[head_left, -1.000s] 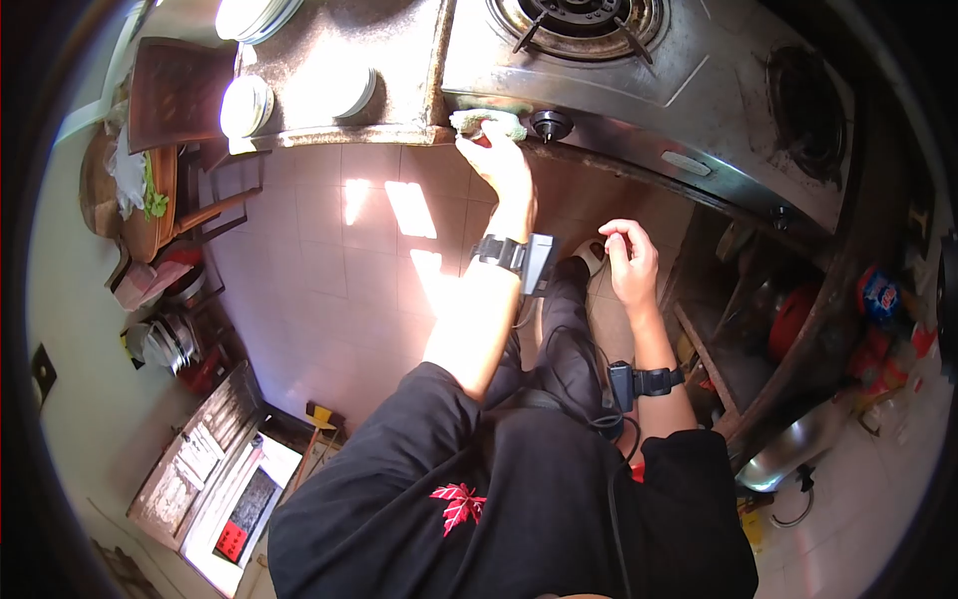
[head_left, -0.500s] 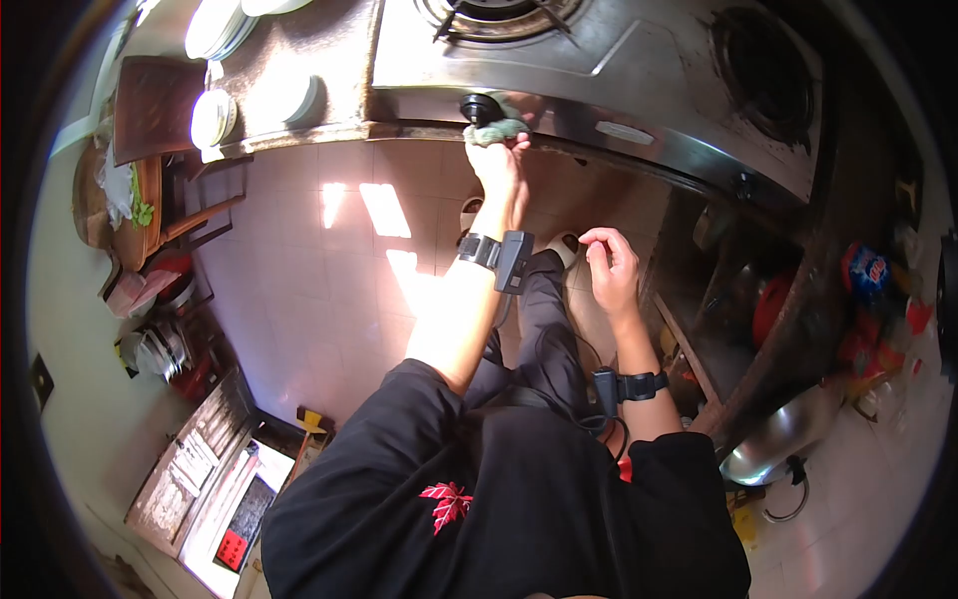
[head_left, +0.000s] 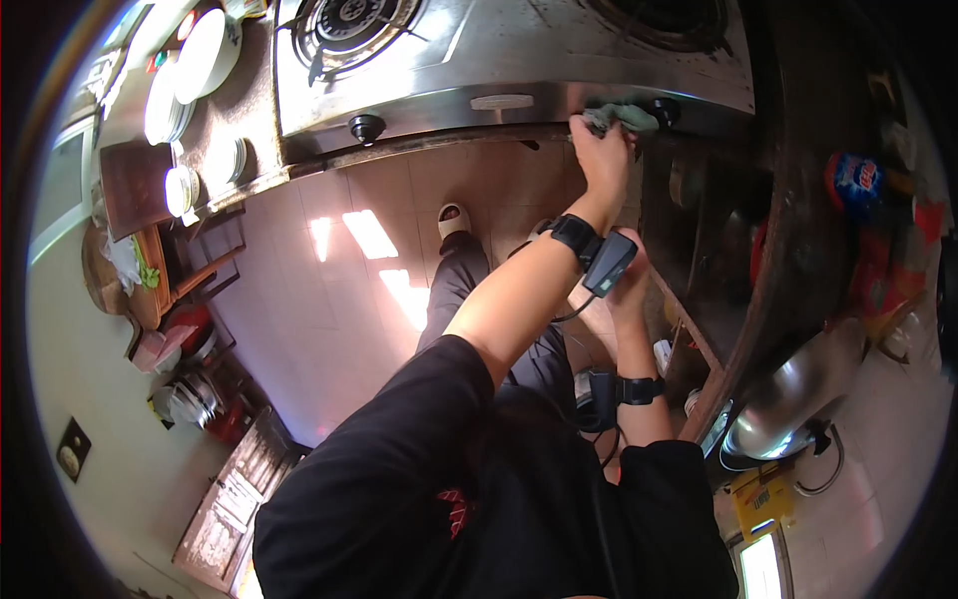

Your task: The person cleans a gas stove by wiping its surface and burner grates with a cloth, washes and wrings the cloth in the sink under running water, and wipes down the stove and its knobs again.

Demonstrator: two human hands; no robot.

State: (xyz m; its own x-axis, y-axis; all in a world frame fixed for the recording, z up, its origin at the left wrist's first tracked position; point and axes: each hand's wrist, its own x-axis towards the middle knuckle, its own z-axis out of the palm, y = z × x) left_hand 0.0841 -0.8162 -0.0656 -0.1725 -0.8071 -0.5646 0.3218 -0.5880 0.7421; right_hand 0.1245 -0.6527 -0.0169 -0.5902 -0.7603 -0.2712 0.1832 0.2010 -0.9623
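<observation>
My left hand (head_left: 602,160) reaches forward to the stove's front and is closed on a green cloth (head_left: 631,117). It presses the cloth against the metal front panel of the gas stove (head_left: 429,110), just left of the right black knob (head_left: 665,112). The left black knob (head_left: 366,129) stands apart from it. My right hand (head_left: 631,285) is lower, partly behind the black device on my left wrist. Its fingers are mostly hidden, and I cannot tell whether they hold anything.
White plates and bowls (head_left: 210,60) stand on the counter to the left. A large metal bowl (head_left: 798,399) and a blue packet (head_left: 856,185) are at the right. A wooden chair (head_left: 150,280) is at the far left, and sunlight patches fall on the tiled floor (head_left: 319,329).
My left hand has moved right along the stove front with the cloth, from the left knob to near the right one. My view has shifted right, and my right hand is now behind my left wrist.
</observation>
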